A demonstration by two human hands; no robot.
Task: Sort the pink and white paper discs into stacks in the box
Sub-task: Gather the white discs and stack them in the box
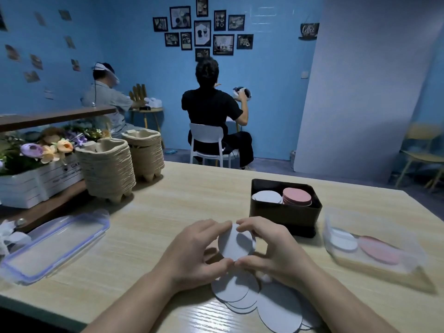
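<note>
Left hand (pixel 197 251) and right hand (pixel 271 251) pinch a white disc (pixel 236 246), perhaps several, by its rim; slack fingers could spill them before the box (pixel 286 215).

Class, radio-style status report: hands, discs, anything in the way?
Left hand and right hand both pinching one white disc. Black box beyond: white stack, pink stack side by side. Loose white discs below hands; nothing between hands and box.

both hands, left hand (pixel 192 252) and right hand (pixel 271 254), pinch white discs (pixel 236 245).
</note>
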